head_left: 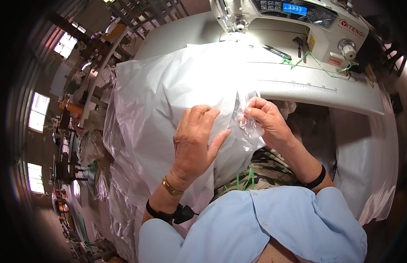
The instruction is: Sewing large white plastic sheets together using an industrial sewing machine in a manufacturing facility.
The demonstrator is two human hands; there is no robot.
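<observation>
Right grip [270, 122]: thumb and fingers pinch clear plastic [248, 133] at 8 o'clock. Left grip [192, 142], 9 o'clock of right: fingers spread over white sheet [146, 98], contact unclear. Sheet runs to 11 o'clock, onto tabletop [361, 98]; sewing machine [318, 31] at 1 o'clock.

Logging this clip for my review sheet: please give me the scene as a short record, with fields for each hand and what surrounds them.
Left hand: fingers spread, over the white sheet; contact unclear
Right hand: fingertips pinching crinkled clear plastic
Machine: sewing machine, lit, at the sheet's far edge
On the machine table: dark slim tool, green strand
Left wrist: gold-toned watch
</observation>
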